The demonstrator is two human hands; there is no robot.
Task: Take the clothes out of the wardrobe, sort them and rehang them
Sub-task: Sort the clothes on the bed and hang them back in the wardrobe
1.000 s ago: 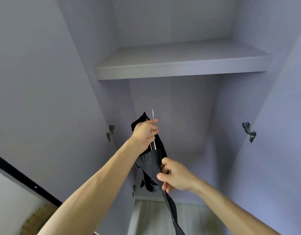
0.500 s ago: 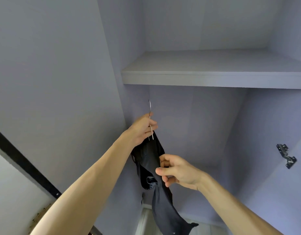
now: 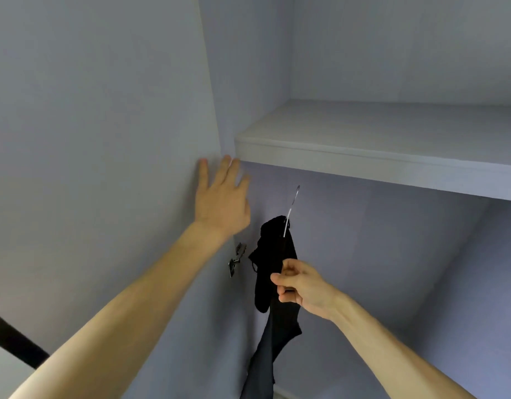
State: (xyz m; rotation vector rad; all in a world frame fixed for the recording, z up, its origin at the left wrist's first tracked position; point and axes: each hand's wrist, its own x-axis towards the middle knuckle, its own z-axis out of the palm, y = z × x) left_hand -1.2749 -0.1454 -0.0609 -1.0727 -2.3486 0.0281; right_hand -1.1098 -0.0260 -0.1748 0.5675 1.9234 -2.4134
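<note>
A black garment (image 3: 273,263) hangs on a thin metal hanger (image 3: 291,207) inside the pale grey wardrobe, under the shelf (image 3: 363,156). The hanger's hook points up toward the underside of the shelf; I cannot see a rail. My right hand (image 3: 299,286) pinches the dark fabric at mid height. My left hand (image 3: 222,197) is off the hanger, fingers spread and straight, up against the open wardrobe door (image 3: 104,139) near the shelf's left end. The garment's lower part trails down out of view.
A metal door hinge (image 3: 237,259) sits on the wardrobe's left side, just below my left wrist. The shelf above holds nothing I can see. A black strip (image 3: 15,338) crosses the lower left corner.
My left hand has let go of the hanger and moved up and left with its fingers spread. My right hand keeps its pinch on the garment. The view has turned left.
</note>
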